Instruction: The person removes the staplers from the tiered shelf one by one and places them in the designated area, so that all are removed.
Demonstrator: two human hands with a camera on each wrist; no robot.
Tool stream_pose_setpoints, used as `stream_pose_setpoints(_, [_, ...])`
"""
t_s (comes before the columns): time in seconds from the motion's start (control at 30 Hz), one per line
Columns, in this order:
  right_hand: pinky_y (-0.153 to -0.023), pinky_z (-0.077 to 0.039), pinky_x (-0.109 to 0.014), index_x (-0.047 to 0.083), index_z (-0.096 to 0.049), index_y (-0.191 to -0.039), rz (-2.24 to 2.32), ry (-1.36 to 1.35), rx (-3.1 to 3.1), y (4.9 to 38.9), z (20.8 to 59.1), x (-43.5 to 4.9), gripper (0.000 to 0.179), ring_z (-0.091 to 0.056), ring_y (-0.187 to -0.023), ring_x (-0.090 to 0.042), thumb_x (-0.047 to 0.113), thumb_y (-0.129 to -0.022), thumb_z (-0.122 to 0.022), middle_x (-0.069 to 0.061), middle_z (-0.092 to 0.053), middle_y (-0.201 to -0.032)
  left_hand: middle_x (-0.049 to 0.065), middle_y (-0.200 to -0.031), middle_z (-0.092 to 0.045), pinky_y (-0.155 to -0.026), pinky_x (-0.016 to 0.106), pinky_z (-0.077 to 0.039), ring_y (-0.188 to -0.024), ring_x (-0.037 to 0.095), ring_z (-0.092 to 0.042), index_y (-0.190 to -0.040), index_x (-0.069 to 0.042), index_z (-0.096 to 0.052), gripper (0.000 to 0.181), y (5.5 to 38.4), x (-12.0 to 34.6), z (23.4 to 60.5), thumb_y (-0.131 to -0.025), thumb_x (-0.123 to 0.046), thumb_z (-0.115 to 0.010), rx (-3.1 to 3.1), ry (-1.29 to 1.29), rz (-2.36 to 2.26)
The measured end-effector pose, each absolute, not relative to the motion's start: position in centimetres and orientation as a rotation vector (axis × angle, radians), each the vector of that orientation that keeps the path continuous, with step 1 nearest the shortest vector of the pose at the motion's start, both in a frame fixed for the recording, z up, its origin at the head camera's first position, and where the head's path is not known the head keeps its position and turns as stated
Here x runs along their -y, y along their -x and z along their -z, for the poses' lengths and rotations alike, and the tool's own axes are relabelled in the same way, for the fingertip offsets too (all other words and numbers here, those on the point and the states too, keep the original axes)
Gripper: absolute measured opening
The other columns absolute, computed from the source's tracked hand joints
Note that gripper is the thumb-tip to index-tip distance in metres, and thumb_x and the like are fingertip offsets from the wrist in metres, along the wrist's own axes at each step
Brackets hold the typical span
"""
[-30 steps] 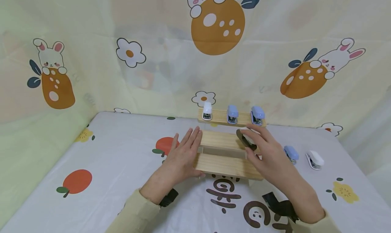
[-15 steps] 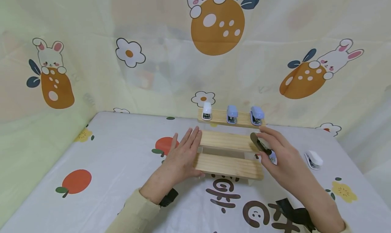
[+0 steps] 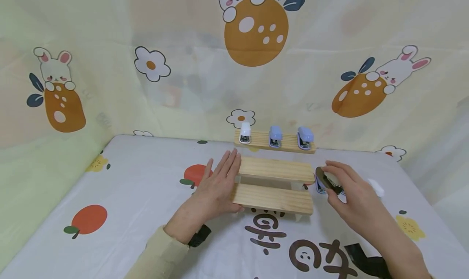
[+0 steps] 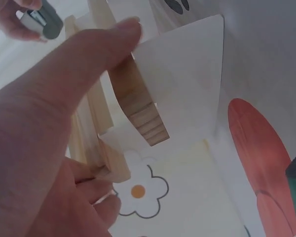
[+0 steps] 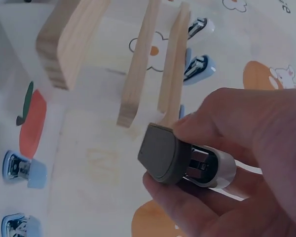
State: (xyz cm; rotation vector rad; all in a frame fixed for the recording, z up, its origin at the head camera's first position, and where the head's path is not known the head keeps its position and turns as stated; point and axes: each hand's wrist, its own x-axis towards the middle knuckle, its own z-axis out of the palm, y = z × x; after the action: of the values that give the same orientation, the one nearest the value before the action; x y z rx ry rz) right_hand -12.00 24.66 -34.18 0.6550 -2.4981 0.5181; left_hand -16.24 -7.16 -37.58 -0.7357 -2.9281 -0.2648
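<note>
My right hand pinches a small stapler with a dark grey base and a pale body between thumb and fingers. It is held off the table, just right of a stand with wooden slats. My left hand lies with fairly straight fingers against the left ends of the middle slat and front slat. In the left wrist view its thumb touches a slat's end. A blue stapler sits beneath my right hand, partly hidden. Behind that hand, a white stapler is mostly covered.
On the back slat stand a white stapler and two blue ones, a middle one and a right one. White side panels carry the slats. A patterned cloth covers the table, and a printed curtain hangs behind.
My right hand has moved right with the stapler, from over the middle slat to beyond the stand's right end. The left hand stays on the stand; the head view has shifted slightly.
</note>
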Motion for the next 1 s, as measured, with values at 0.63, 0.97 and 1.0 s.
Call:
stream_pose_setpoints(0.63, [-0.095, -0.05, -0.061, -0.004, -0.058, -0.125, -0.486, -0.49, 2.927, 12.9, 35.2, -26.0, 0.047, -0.055, -0.119, -0.045, -0.001, -0.081, -0.074, -0.026, -0.055, -0.13, 0.009, -0.168, -0.012, -0.124, 0.053, -0.015, -0.155, 0.023, -0.013, -0.159, -0.004, -0.015, 0.13, 16.1, 7.0, 37.7, -0.065, -0.056, -0.088, 2.936, 0.742, 0.318])
stream_pose_setpoints(0.97, [-0.086, -0.054, -0.056, -0.004, -0.062, -0.118, -0.45, -0.449, 3.073, 13.4, 36.4, -26.6, 0.042, -0.062, -0.108, -0.043, 0.003, -0.08, -0.077, -0.025, -0.061, -0.12, 0.009, -0.168, -0.013, -0.125, 0.053, -0.014, -0.155, 0.023, -0.013, -0.158, -0.004, -0.015, 0.13, 16.1, 6.7, 37.8, -0.064, -0.054, -0.089, 2.937, 0.747, 0.351])
stream_pose_setpoints(1.0, [-0.085, -0.055, -0.056, -0.004, -0.063, -0.117, -0.457, -0.452, 3.087, 13.4, 36.6, -26.6, 0.041, -0.062, -0.107, -0.043, 0.003, -0.079, -0.077, -0.026, -0.061, -0.119, 0.009, -0.168, -0.012, -0.125, 0.053, -0.014, -0.155, 0.024, -0.013, -0.159, -0.004, -0.015, 0.13, 16.1, 6.7, 37.8, -0.064, -0.054, -0.089, 2.935, 0.748, 0.355])
